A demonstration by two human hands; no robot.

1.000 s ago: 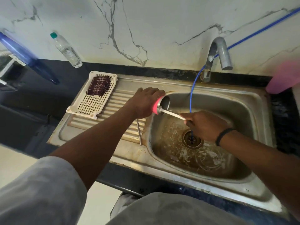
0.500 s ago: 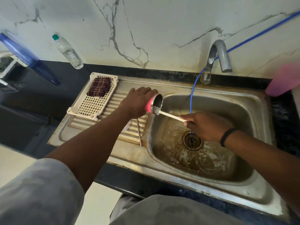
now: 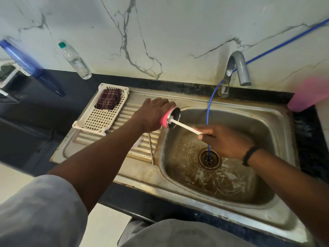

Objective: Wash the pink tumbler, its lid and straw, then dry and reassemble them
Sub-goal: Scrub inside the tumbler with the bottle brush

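Since half a second earlier, the thin white-handled bottle brush (image 3: 185,127) had slid outward, its bristled tip at the steel mouth of the pink metal tumbler (image 3: 170,118), which the left hand (image 3: 153,116) gripped on its side over the inner edge of the steel sink (image 3: 277,132) while the right hand (image 3: 225,139) pinched the handle. Scrubbing the tumbler's inside looked to be the step in hand, and next it probably needed rinsing under the grey tap (image 3: 237,68), apparently not running. A metal straw (image 3: 151,148) lay on the ribbed drainboard near a white slotted tray (image 3: 99,120) holding a maroon checked cloth (image 3: 108,99); a blue hose (image 3: 209,111) ran down into the drain, partly crossing the basin.
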